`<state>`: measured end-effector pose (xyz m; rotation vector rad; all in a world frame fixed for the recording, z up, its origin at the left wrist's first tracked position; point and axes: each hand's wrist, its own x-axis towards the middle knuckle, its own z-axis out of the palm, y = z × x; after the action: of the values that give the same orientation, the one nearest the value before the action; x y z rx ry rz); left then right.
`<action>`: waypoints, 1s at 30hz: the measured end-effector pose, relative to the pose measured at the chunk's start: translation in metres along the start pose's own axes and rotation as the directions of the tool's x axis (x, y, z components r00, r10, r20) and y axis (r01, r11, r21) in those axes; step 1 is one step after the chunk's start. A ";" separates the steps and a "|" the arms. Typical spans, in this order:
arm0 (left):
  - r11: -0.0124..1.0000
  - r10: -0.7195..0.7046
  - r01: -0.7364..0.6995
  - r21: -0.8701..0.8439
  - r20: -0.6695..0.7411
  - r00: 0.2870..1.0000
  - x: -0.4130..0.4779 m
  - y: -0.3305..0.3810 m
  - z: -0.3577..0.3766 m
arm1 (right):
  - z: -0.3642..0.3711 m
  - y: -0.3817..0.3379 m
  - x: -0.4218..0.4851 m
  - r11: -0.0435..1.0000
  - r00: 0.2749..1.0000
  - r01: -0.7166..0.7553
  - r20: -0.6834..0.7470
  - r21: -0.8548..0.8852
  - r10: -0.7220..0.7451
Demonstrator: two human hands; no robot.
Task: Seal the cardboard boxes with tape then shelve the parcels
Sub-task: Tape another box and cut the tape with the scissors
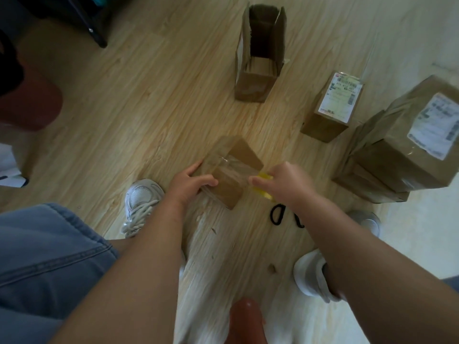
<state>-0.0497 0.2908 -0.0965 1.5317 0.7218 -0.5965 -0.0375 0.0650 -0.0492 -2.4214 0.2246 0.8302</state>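
While the small cardboard box (233, 167) sits on the wooden floor (149, 108), the left hand (188, 184) grips its near left side, fingers curled round the edge and thumb laid on top. The right hand (285, 182) pinches a yellow tape roll (263, 176) just beside the box's right edge. A strip of clear tape (231, 161) seems to run from it across the box top, though blur leaves this uncertain. Black-handled scissors (278, 216) lie under the right forearm. Farther off stand a tall open box (260, 58), a labelled parcel (332, 108) and a larger parcel (409, 145).
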 end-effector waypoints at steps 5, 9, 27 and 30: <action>0.997 -0.070 0.071 -0.029 0.052 0.996 0.000 -0.003 0.012 | 0.018 0.034 -0.009 0.974 0.997 -0.072 0.013 0.214 0.071; 0.998 -0.057 0.056 0.018 0.061 0.997 0.000 -0.008 0.017 | 0.018 0.042 -0.007 0.965 0.999 -0.046 0.007 0.259 0.046; 0.950 0.099 -0.108 0.293 0.044 0.994 0.014 0.005 0.021 | 0.032 0.006 0.025 0.967 0.966 -0.256 -0.035 -0.001 0.256; 0.897 0.209 -0.201 0.394 0.024 0.978 0.018 0.007 0.024 | 0.034 -0.008 0.033 0.961 0.961 -0.272 -0.073 -0.045 0.268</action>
<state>-0.0313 0.2682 -0.1070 1.9631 0.4584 -0.5915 -0.0262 0.0912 -0.0875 -2.5071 0.5761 0.8834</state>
